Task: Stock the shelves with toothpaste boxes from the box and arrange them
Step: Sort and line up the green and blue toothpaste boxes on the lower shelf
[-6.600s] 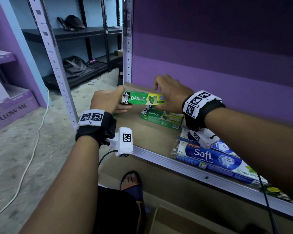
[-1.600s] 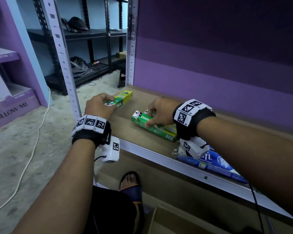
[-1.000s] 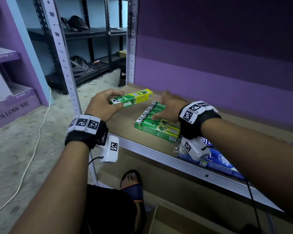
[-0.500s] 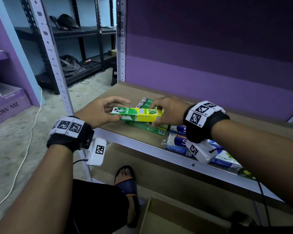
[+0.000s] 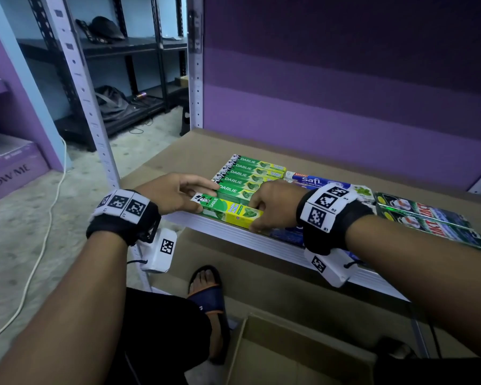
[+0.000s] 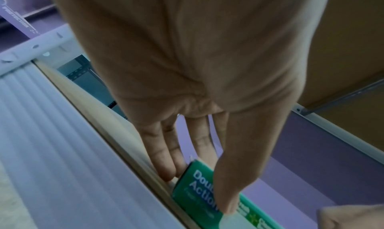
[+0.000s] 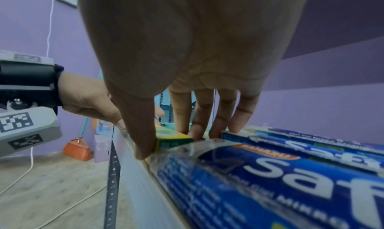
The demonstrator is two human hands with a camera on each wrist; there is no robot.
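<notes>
At shelf (image 5: 184, 151) front, both hands' fingers (image 6: 226, 183) pinching one Darlie box (image 5: 231, 212), left hand (image 5: 175, 194) and right hand (image 5: 275, 204) at opposite ends.

The right hand (image 5: 272, 205) hides the right end of the front Darlie box (image 5: 228, 212) and most of the Safi packs (image 5: 311, 180) behind the wrist. In the left wrist view the box's print (image 6: 202, 188) is blurred and cut by the thumb. The cardboard box (image 5: 297, 354) on the floor runs off the bottom edge.
</notes>
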